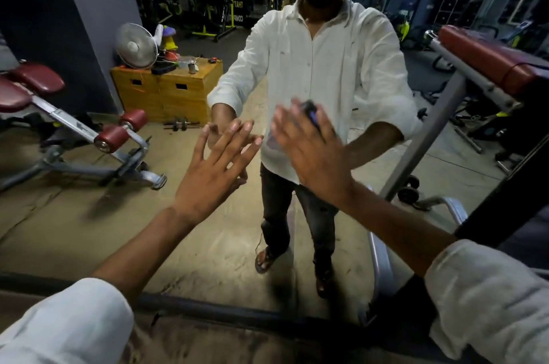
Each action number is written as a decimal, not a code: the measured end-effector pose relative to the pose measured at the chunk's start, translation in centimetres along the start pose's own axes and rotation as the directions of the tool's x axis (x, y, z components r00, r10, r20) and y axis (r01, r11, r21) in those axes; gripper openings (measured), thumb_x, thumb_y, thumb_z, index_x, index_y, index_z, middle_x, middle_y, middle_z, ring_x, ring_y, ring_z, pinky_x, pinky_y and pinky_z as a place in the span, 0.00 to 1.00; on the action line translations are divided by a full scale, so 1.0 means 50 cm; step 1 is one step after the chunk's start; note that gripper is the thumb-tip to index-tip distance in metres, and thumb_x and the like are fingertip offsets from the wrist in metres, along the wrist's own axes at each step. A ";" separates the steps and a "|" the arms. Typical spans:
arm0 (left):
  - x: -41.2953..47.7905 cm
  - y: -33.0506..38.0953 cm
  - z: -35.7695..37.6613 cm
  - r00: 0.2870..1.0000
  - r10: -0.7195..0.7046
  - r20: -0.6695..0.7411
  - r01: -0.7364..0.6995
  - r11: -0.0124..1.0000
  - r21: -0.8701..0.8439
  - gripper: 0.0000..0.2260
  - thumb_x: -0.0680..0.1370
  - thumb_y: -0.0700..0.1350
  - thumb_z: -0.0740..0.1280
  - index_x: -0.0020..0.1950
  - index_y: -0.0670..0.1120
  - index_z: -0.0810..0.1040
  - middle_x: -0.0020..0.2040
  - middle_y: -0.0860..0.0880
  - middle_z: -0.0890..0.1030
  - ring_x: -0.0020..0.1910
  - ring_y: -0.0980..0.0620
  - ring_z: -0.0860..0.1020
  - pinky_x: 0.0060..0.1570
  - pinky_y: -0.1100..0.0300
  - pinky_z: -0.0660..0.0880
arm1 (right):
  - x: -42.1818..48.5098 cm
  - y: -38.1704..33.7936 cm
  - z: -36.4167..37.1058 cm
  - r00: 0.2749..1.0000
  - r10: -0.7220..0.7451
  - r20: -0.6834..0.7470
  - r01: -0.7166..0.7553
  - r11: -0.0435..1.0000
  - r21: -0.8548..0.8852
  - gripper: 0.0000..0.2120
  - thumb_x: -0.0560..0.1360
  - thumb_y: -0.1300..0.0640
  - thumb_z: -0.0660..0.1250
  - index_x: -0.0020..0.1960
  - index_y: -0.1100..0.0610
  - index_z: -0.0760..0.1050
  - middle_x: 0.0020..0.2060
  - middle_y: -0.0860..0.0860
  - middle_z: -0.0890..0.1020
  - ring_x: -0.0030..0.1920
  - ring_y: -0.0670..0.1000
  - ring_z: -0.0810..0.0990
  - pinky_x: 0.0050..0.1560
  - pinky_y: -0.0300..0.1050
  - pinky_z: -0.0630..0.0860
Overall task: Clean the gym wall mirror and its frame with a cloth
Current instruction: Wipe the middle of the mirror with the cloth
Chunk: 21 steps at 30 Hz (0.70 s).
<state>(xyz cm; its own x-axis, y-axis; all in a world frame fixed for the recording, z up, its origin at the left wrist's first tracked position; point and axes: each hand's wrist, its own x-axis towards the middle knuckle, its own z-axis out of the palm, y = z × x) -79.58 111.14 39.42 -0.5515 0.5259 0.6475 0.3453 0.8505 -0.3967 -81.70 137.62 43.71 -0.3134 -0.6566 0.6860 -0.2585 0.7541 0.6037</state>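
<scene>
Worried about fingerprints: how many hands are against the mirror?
2: the left hand flat on the mirror left of centre; the right hand, blurred, over a dark cloth beside it.

Dim gym interior, upper background near black. Warm light pools on the tan dusty floor (208, 245) mid-frame, with a soft shadow at the reflected feet. Right hand (312, 153) and the dark blue cloth (310, 112) under it are smeared by motion blur; left hand (214, 167) is sharp. Fisheye bowing shows at the edges, and the black mirror frame (208, 308) curves along the bottom. Corners are soft.
</scene>
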 end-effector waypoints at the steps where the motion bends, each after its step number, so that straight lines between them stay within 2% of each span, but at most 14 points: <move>1: -0.006 0.000 0.003 1.000 0.002 -0.002 -0.002 1.000 -0.007 0.49 0.76 0.52 0.78 0.88 0.47 0.52 0.88 0.42 0.46 0.87 0.41 0.47 0.81 0.30 0.50 | -0.045 -0.047 0.027 0.996 -0.064 0.064 0.065 0.998 -0.015 0.33 0.86 0.55 0.60 0.86 0.57 0.50 0.84 0.59 0.56 0.84 0.62 0.52 0.83 0.65 0.47; 3: -0.022 -0.006 0.009 1.000 0.012 0.005 -0.012 1.000 -0.009 0.48 0.76 0.49 0.78 0.88 0.48 0.52 0.88 0.43 0.46 0.87 0.41 0.47 0.81 0.31 0.50 | -0.150 -0.130 0.064 0.940 -0.290 0.181 0.295 0.955 0.001 0.42 0.80 0.54 0.68 0.85 0.63 0.47 0.83 0.62 0.54 0.84 0.63 0.51 0.83 0.66 0.47; 4: -0.033 -0.013 0.012 1.000 0.021 0.019 -0.021 1.000 -0.004 0.48 0.77 0.49 0.77 0.88 0.48 0.51 0.88 0.43 0.46 0.87 0.41 0.46 0.81 0.31 0.51 | -0.197 -0.154 0.077 0.873 -0.427 0.237 0.433 0.901 0.030 0.44 0.80 0.53 0.68 0.84 0.66 0.46 0.83 0.63 0.52 0.84 0.64 0.49 0.82 0.66 0.44; 5: -0.046 -0.022 0.014 0.999 0.027 0.035 -0.027 1.000 0.004 0.48 0.77 0.49 0.77 0.88 0.48 0.51 0.88 0.43 0.46 0.87 0.41 0.46 0.81 0.30 0.50 | -0.227 -0.164 0.086 0.804 -0.521 0.286 0.542 0.840 0.008 0.41 0.82 0.53 0.65 0.84 0.67 0.46 0.84 0.64 0.51 0.84 0.64 0.47 0.82 0.66 0.42; 6: -0.058 -0.032 0.016 0.998 0.028 0.049 -0.029 1.000 0.013 0.48 0.77 0.49 0.78 0.88 0.48 0.50 0.88 0.43 0.46 0.87 0.41 0.46 0.81 0.30 0.49 | -0.244 -0.164 0.086 0.758 -0.566 0.325 0.590 0.807 0.028 0.36 0.84 0.53 0.62 0.84 0.66 0.49 0.84 0.62 0.53 0.84 0.62 0.48 0.82 0.64 0.40; 7: -0.070 -0.044 0.018 0.998 0.027 0.059 -0.028 0.999 0.021 0.49 0.77 0.48 0.78 0.88 0.48 0.50 0.88 0.43 0.46 0.87 0.41 0.46 0.81 0.30 0.48 | -0.241 -0.163 0.089 0.770 -0.558 0.309 0.560 0.824 0.092 0.31 0.85 0.54 0.60 0.84 0.63 0.56 0.84 0.60 0.57 0.85 0.60 0.50 0.83 0.61 0.39; 8: -0.077 -0.056 0.019 0.997 0.028 0.065 -0.030 0.999 0.025 0.49 0.76 0.48 0.78 0.88 0.49 0.50 0.88 0.43 0.47 0.87 0.41 0.46 0.81 0.30 0.48 | -0.221 -0.152 0.089 0.827 -0.505 0.249 0.472 0.863 0.181 0.27 0.85 0.55 0.61 0.83 0.59 0.63 0.83 0.57 0.61 0.85 0.57 0.52 0.84 0.58 0.39; 10: -0.081 -0.074 0.022 0.997 0.032 0.067 -0.034 0.999 0.022 0.49 0.77 0.47 0.78 0.88 0.48 0.50 0.88 0.43 0.47 0.87 0.41 0.46 0.81 0.29 0.49 | -0.123 -0.104 0.065 0.936 -0.316 0.158 0.274 0.932 0.237 0.24 0.84 0.53 0.63 0.80 0.53 0.69 0.81 0.53 0.67 0.83 0.56 0.59 0.84 0.58 0.48; 12: -0.076 -0.085 0.020 0.998 -0.016 0.059 0.015 1.000 0.008 0.50 0.75 0.48 0.80 0.88 0.47 0.51 0.88 0.42 0.46 0.87 0.40 0.47 0.80 0.28 0.51 | -0.015 -0.040 0.029 0.986 -0.164 -0.006 0.165 0.984 0.062 0.25 0.87 0.54 0.59 0.83 0.55 0.63 0.81 0.55 0.66 0.81 0.58 0.64 0.80 0.60 0.61; 13: -0.073 -0.088 0.017 0.997 -0.061 0.049 0.061 0.998 0.001 0.51 0.74 0.50 0.81 0.88 0.47 0.51 0.88 0.41 0.46 0.87 0.39 0.48 0.80 0.27 0.52 | 0.035 -0.006 0.010 0.991 -0.120 -0.064 0.121 0.993 0.007 0.25 0.88 0.57 0.55 0.84 0.57 0.58 0.82 0.57 0.63 0.82 0.60 0.62 0.80 0.62 0.62; 15: -0.072 -0.092 0.013 0.990 -0.135 0.030 0.135 0.991 0.006 0.54 0.73 0.52 0.81 0.88 0.47 0.49 0.88 0.40 0.46 0.86 0.37 0.49 0.79 0.26 0.53 | 0.104 0.037 -0.019 0.992 0.007 -0.125 -0.005 1.000 0.014 0.25 0.88 0.58 0.54 0.84 0.59 0.57 0.83 0.58 0.60 0.82 0.62 0.59 0.80 0.65 0.58; 17: -0.078 -0.099 0.012 0.987 -0.158 0.015 0.157 0.987 0.019 0.55 0.73 0.53 0.81 0.88 0.47 0.48 0.87 0.39 0.48 0.86 0.37 0.51 0.78 0.26 0.54 | 0.117 0.029 -0.017 0.991 0.062 -0.120 -0.057 0.997 0.042 0.25 0.88 0.57 0.55 0.84 0.59 0.58 0.83 0.57 0.61 0.82 0.62 0.57 0.80 0.65 0.56; 18: -0.082 -0.104 0.012 0.986 -0.164 0.006 0.164 0.986 0.026 0.54 0.73 0.53 0.81 0.88 0.47 0.48 0.87 0.39 0.49 0.86 0.37 0.51 0.78 0.25 0.54 | 0.110 0.006 -0.008 0.988 0.036 -0.150 -0.030 0.999 0.043 0.25 0.88 0.57 0.56 0.84 0.59 0.59 0.83 0.57 0.61 0.83 0.61 0.56 0.81 0.65 0.55; 21: -0.093 -0.108 0.010 0.977 -0.211 -0.004 0.211 0.977 0.039 0.54 0.74 0.54 0.81 0.88 0.47 0.49 0.87 0.39 0.49 0.86 0.37 0.50 0.80 0.27 0.53 | 0.048 -0.103 0.030 0.996 -0.082 -0.024 0.084 0.988 0.126 0.25 0.88 0.59 0.50 0.84 0.60 0.58 0.83 0.58 0.60 0.84 0.59 0.53 0.84 0.61 0.49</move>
<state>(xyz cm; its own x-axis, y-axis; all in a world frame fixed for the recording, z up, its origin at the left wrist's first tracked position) -79.24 104.12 38.25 -0.6090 0.3342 0.7193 0.1907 0.9420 -0.2762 -82.49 132.19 41.64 -0.2689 -0.7164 0.6438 -0.3967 0.6915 0.6038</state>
